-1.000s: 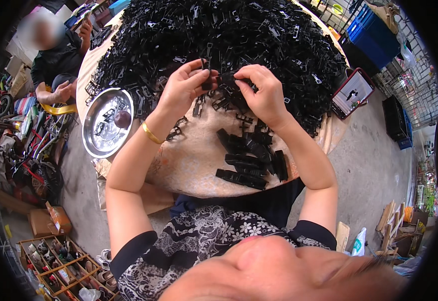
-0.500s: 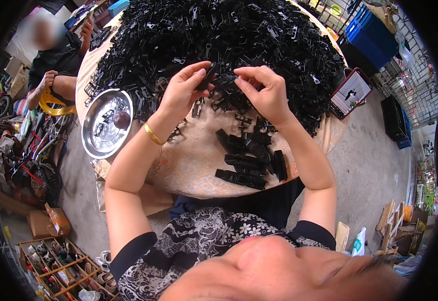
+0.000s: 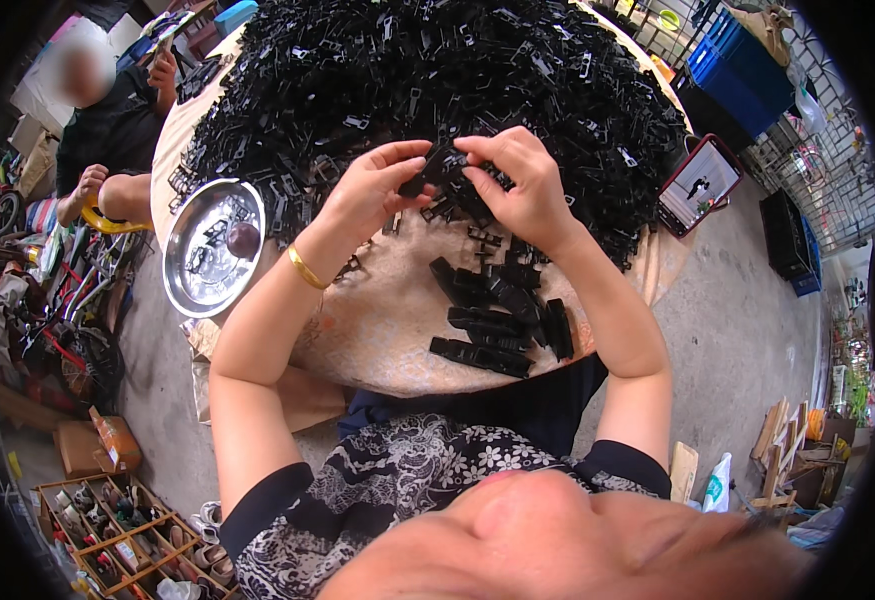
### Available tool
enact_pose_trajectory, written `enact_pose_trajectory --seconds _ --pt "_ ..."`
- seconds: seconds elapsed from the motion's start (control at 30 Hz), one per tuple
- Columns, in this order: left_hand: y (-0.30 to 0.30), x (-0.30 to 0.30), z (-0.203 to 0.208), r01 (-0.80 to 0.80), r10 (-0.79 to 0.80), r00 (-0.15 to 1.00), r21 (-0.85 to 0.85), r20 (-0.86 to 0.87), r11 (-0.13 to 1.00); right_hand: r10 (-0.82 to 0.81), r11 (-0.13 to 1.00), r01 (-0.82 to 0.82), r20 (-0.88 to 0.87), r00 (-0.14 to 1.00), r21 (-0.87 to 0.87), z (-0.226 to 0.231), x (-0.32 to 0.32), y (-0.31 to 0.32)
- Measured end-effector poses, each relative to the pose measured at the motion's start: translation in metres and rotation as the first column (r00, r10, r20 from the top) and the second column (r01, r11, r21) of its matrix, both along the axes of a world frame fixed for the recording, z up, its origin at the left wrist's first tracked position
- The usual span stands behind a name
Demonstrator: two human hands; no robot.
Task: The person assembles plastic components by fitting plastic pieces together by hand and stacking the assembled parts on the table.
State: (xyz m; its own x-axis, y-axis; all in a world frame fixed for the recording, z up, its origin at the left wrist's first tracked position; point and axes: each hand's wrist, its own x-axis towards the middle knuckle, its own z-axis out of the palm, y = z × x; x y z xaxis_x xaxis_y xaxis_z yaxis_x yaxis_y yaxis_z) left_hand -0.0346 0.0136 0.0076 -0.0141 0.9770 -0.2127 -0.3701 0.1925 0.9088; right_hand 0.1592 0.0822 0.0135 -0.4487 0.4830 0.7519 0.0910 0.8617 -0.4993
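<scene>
Over the near edge of a large heap of small black plastic clips (image 3: 457, 75), my left hand (image 3: 369, 190) is closed on a dark plastic piece (image 3: 417, 183) between thumb and fingers. My right hand (image 3: 522, 185) has its thumb and fingers curled at the right end of that piece. What exactly the right fingertips pinch is lost against the black heap. Several longer black plastic blocks (image 3: 487, 325) lie grouped on the patterned tablecloth (image 3: 367, 335), below my right hand and nearer to me. A few loose clips are scattered just beyond them.
Left on the table stands a round metal bowl (image 3: 169, 250) holding a dark round object (image 3: 244, 239) and some clips. A phone (image 3: 699, 188) is propped at the right edge. Another person (image 3: 107, 130) sits at the far left. Blue crates (image 3: 742, 75) stand at the far right.
My right hand has moved slightly left, and its fingers now meet the piece in my left hand. The left hand has tilted the piece lower. The other person's lower hand has shifted.
</scene>
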Motion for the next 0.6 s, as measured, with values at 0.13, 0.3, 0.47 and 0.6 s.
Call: enact_pose_trajectory --seconds 0.13,0.3,0.47,0.6 --pt "-0.004 0.007 0.007 -0.052 0.062 0.978 0.052 -0.198 0.997 -0.014 0.975 -0.008 0.098 0.995 0.221 0.001 0.002 0.0" --pt "-0.002 -0.001 0.012 0.076 -0.048 0.938 0.067 -0.343 0.995 0.129 0.977 -0.124 0.02 0.991 -0.172 0.0 0.003 -0.003" --pt "-0.001 -0.008 0.009 0.136 -0.127 0.96 0.016 -0.25 0.991 0.047 0.996 -0.057 0.144 0.988 0.067 0.003 0.006 -0.001" --pt "-0.003 -0.004 0.004 0.09 -0.091 0.993 -0.03 -0.072 0.996 -0.078 0.988 0.069 0.058 0.995 0.139 0.004 -0.003 -0.012"
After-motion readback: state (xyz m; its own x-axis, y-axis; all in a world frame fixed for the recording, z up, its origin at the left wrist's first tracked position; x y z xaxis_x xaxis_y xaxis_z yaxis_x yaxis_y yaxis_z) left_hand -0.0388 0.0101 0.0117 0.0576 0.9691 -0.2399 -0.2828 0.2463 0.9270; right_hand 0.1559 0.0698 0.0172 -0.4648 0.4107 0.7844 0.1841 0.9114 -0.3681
